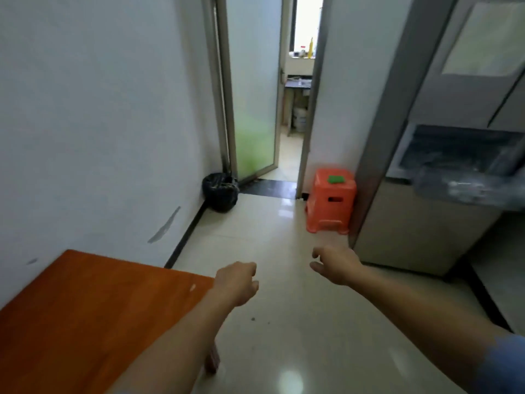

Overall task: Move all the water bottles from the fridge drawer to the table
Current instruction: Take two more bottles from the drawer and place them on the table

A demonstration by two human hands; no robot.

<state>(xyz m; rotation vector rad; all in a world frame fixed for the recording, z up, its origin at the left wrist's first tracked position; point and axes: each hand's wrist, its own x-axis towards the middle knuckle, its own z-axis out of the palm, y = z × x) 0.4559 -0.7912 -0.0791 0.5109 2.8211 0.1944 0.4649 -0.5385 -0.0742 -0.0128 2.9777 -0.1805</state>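
A fridge stands at the right with its clear drawer pulled out; the picture is blurred there and I cannot make out single water bottles. An orange-brown wooden table fills the lower left, its visible top bare. My left hand hangs over the floor just past the table's right edge, fingers loosely curled, holding nothing. My right hand reaches forward towards the fridge's lower left corner, fingers relaxed and slightly bent, holding nothing.
An orange plastic stool with a green item on top stands beside the fridge. A black-bagged bin sits in the far corner by a frosted glass door. Glossy tiled floor lies between table and fridge.
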